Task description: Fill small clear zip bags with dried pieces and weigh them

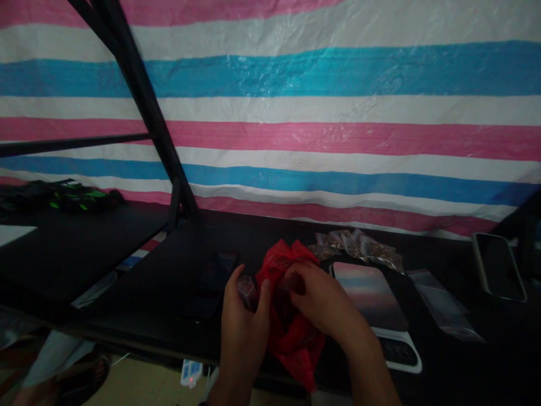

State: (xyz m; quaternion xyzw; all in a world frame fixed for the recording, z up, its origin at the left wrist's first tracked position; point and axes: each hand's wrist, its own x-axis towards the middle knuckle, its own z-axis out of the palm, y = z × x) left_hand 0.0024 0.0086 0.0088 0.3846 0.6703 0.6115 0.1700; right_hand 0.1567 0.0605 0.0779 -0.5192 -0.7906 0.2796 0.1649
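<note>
A red plastic bag [291, 332] sits at the near edge of a black table [169, 270], between both of my hands. My left hand [243, 324] is closed on a small clear packet [246, 288] and rests against the bag's left side. My right hand [323, 301] has its fingers curled into the bag's open top; whatever they pinch is hidden by the red plastic.
A flat scale [374, 301] with a shiny top lies right of the bag. Several small clear packets [359, 245] lie behind it, empty clear bags [443, 304] to its right. One phone [499, 265] leans at far right, another dark phone [215, 276] lies left. Striped tarp behind.
</note>
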